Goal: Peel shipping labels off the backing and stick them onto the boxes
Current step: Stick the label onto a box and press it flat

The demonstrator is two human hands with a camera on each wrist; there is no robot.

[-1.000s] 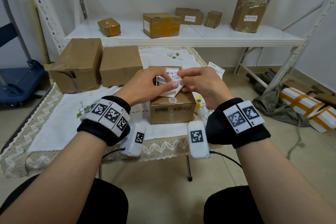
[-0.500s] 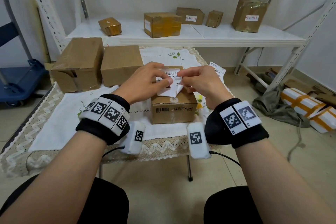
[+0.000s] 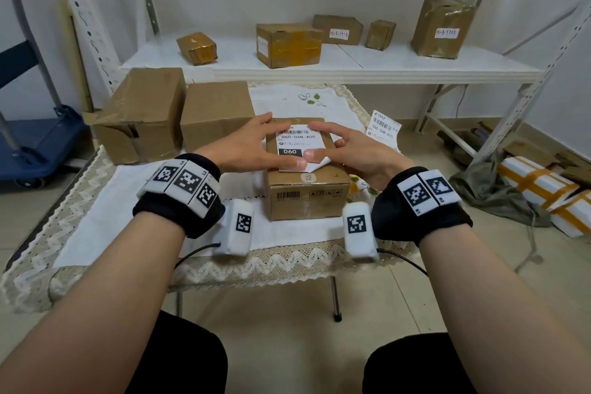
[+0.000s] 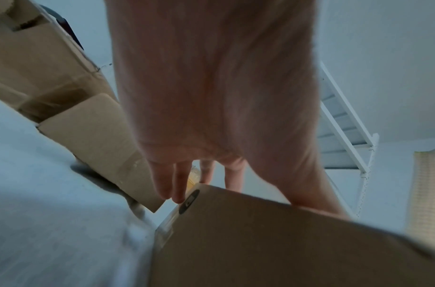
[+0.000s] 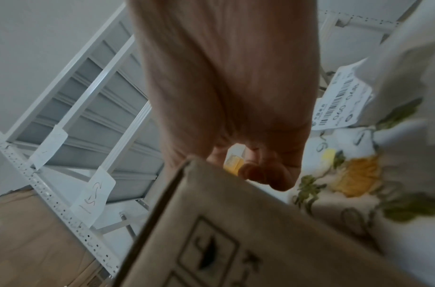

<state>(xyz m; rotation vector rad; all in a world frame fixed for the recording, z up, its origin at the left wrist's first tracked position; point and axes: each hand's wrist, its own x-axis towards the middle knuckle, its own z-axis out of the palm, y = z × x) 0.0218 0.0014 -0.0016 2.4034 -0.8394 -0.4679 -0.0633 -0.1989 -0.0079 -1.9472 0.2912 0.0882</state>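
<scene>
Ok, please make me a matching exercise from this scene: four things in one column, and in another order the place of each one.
Things:
1. shipping label
2. spare label
3. tall box
4. blue cart

Places:
A. right end of the white shelf
B. floor, left of the table
C. top of the small box, under both thumbs
D. tablecloth, right of the small box

Pairs: 1-C, 2-D, 3-A, 4-B

Label (image 3: 300,143) on box (image 3: 307,192): "060-06B-A05", "060"; spare label (image 3: 384,126): same code.

two boxes (image 3: 179,112) crowding left, cloth (image 3: 307,99) behind bare
</scene>
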